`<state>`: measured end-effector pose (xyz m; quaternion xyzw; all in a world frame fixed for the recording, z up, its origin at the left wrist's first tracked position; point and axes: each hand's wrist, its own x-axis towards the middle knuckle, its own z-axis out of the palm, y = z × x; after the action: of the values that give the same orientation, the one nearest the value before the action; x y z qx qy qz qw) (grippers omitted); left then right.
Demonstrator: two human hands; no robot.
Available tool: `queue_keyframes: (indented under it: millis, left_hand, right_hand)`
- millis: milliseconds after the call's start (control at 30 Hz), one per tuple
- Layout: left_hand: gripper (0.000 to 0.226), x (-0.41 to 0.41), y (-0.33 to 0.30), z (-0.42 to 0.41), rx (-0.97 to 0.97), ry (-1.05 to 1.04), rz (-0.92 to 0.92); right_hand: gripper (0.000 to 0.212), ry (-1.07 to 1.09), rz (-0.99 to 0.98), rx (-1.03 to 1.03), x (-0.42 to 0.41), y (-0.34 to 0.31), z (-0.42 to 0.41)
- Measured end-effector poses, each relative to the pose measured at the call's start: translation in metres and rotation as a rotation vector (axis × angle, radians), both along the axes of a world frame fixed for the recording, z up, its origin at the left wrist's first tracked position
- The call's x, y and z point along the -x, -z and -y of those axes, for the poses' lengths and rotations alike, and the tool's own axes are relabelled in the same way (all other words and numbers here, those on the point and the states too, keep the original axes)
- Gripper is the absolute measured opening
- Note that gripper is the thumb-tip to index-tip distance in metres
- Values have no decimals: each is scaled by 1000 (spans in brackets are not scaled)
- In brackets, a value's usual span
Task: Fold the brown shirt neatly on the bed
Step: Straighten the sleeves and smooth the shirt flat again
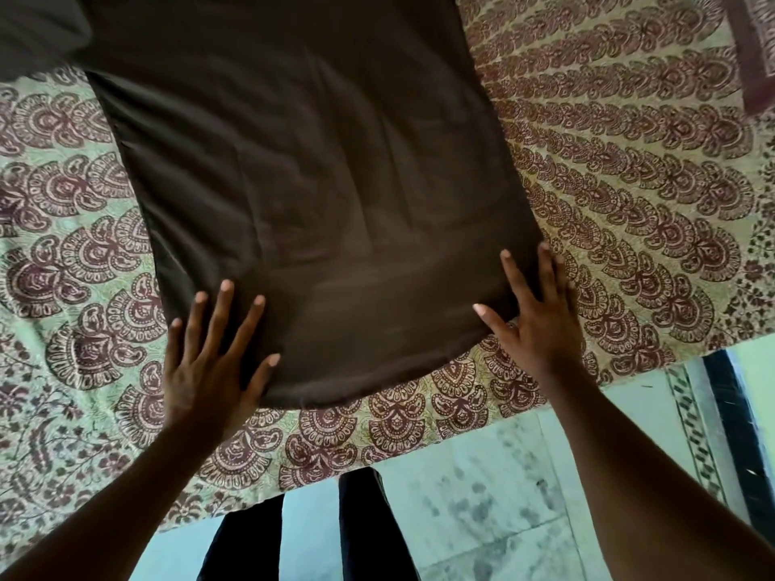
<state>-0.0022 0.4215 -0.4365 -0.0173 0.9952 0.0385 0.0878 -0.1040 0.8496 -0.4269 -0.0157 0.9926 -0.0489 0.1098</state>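
**Ana:** Across the middle of the bed (629, 169), spread with a pale green sheet block-printed in maroon paisley fans, lay the plain dark brown cotton shirt (302, 182). It ran from the twelve o'clock edge of the view down to a hem near six o'clock, mostly flat, with shallow creases over the body.

**Ben:** What could have spoiled it from there?

**Ana:** Most likely the soft cloth would have dragged. If either palm had pushed forward instead of lifting, the hem could have bunched and set those creases into the fold. The hem also lay close to the mattress edge, so a tug toward the person might have slid it off toward the pale tiled floor (482, 517). And the blurred part of the shirt at eleven o'clock did not look flat, though it was too unclear to be sure, so a fold made then risked coming out lopsided.

**Ben:** And the hands?

**Ana:** The left hand (209, 354) lay flat at seven o'clock, fingers straight and spread, pressing the hem corner with the thumb out along the edge. The right hand (532, 312) did likewise at four o'clock, its outer fingers over the side edge onto the sheet. Neither grasped anything; both forearms reached in from below.
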Motion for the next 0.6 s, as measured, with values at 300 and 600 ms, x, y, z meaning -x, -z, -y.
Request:
queue_keyframes:
  millis: [300,600]
  left_hand:
    - [86,-53,-3,8,-67,-244,65]
    - [79,7,-13,14,-109,-138,-10]
  right_hand:
    - [72,-256,98,23,-45,-4,70]
    - [71,-286,-45,126,-19,-14,186]
